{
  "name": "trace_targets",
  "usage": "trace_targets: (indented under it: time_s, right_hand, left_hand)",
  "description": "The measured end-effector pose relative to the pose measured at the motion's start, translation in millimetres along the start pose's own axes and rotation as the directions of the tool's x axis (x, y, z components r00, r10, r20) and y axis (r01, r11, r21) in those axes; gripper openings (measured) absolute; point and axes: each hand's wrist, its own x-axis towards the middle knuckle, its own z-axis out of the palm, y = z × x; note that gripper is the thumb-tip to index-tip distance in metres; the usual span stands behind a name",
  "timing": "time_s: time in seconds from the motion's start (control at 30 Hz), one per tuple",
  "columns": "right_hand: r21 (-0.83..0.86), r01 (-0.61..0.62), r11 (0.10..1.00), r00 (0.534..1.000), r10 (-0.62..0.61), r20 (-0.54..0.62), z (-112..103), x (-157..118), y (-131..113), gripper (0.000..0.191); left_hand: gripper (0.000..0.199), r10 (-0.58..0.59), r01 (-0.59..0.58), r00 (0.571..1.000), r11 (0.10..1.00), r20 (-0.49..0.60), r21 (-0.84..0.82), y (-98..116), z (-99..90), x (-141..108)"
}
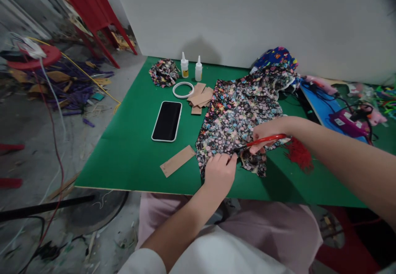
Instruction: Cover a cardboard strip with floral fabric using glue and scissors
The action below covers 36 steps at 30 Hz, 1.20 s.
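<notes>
1. Floral fabric (229, 117) lies on the green tabletop (130, 154), spreading from near the back edge toward the near edge, where the person sits.
2. The left hand (220, 173) is closed on the lower part of this fabric, near the near edge; its fingers are bent, and the thumb is just beside the blades.
3. The right hand (272, 127) is gripping the red handles of the scissors (262, 140), whose dark blades point toward the left hand.
4. The main danger, it seems, is a cut to the left thumb or finger, because they are so close to the blade tips.
5. Also, the cut could become crooked, since the cloth is thin, soft and wrinkled; a hidden fold could slip between the blades and be cut twice.
6. If the left hand holds too loosely, the cloth could bunch up instead of being cut cleanly.
7. About materials: the fabric looks light and limp, with small pink, blue and red flowers on black, and its lower edge is uneven.
8. The cardboard strip (177, 161) is flat, stiff and rectangular, just beside the fabric; the white ring (183, 97) is smooth and round; the red threads (298, 154) make a loose, fluffy heap.
</notes>
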Motion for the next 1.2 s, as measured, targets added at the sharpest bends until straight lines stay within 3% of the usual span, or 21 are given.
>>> trace_targets:
  time_s: [0.4, 0.6, 0.73, 0.93, 1.2]
  right_hand:
    - [-0.056, -0.003, 0.998, 1.0, 0.003, 0.003, 3, 2, 5, 0.063]
    - [-0.034, 0.086, 0.996, 0.994, -0.084, 0.068, 10, -9, -4, 0.074]
    - [-0.021, 0.057, 0.998, 0.995, -0.055, 0.079, 15, -12, -2, 0.076]
    - [0.025, 0.012, 1.0, 0.998, -0.013, 0.058, 17, -13, -5, 0.071]
    - [0.023, 0.005, 1.0, 0.995, -0.007, 0.102, 15, -14, -22, 0.072]
  left_hand:
    - [0.021, 0.0, 0.0, 1.0, 1.0, 0.024, -0.003, 2, -2.1, -3]
    - [0.022, -0.021, 0.021, 1.0, 1.0, 0.017, 0.001, 3, -4.3, -3]
    - [0.024, -0.061, 0.061, 0.998, 0.998, 0.014, 0.019, 2, -7.9, -4]
    - [0.013, -0.078, 0.078, 0.997, 0.997, -0.025, 0.013, 3, -8.5, -3]
    - [0.022, -0.036, 0.036, 0.998, 0.999, -0.057, -0.01, 3, -3.9, -5]
